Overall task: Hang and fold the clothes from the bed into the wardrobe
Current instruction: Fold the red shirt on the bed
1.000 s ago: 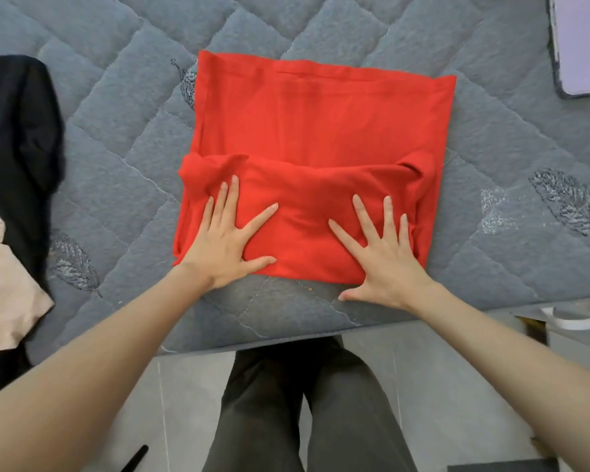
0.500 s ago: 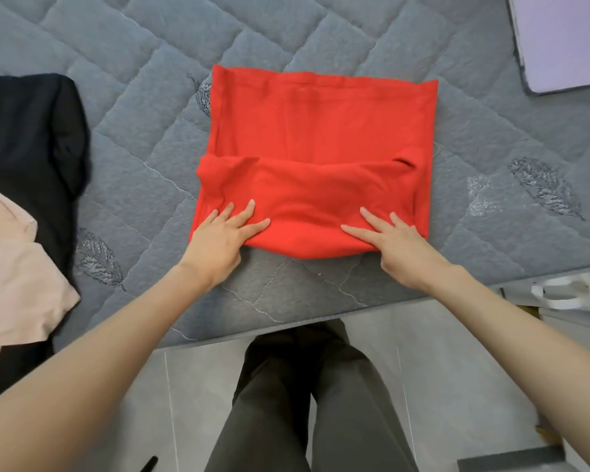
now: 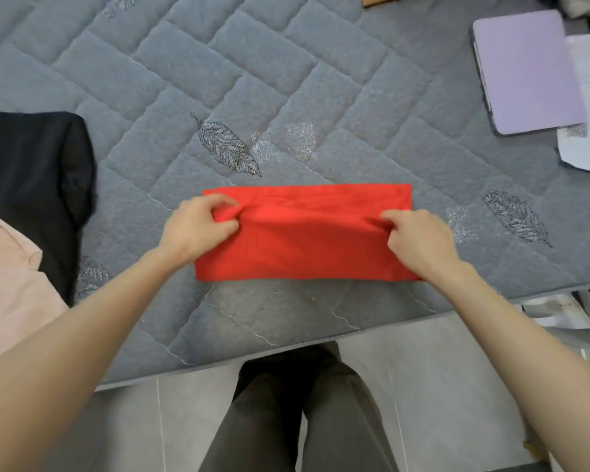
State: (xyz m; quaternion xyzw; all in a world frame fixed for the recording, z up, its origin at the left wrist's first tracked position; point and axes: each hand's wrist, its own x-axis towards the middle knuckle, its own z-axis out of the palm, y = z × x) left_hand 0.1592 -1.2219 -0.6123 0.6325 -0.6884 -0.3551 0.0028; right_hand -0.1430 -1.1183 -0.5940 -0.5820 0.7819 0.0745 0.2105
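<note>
Grey bed [image 3: 286, 80], red garment [image 3: 304, 247] folded, long axis L-R

The red garment [image 3: 307, 247] lay folded into a long, flat band near the front edge of the bed [image 3: 286, 80]. A black garment [image 3: 31, 172] and a pale pink garment [image 3: 7, 284] lay touching at the left.
</note>
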